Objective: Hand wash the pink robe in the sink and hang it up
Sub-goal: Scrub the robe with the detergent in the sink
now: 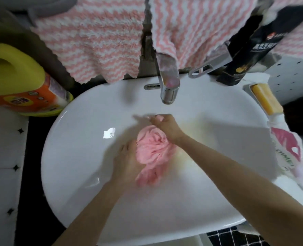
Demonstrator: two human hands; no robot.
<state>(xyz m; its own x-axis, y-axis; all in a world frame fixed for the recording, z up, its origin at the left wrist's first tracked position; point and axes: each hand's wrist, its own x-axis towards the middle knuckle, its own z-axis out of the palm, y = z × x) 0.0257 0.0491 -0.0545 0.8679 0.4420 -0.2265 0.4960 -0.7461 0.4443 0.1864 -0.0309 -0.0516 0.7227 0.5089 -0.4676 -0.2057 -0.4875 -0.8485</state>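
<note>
The pink robe (152,150) lies bunched and wet in the middle of the white sink (86,112). My right hand (164,124) grips the far end of the bundle, fingers curled round the cloth, below the spout. My left hand (127,162) holds the near left side of the robe, with its fingers against the fabric. A tail of pink cloth trails toward me from under the left hand. Both forearms reach in from the bottom of the view.
A chrome tap (168,82) stands at the back of the sink. A yellow detergent jug (21,82) sits at left, a yellow soap bar (266,98) in a dish at right, a dark pouch (248,55) behind it. Pink-and-white striped towels (94,43) hang above.
</note>
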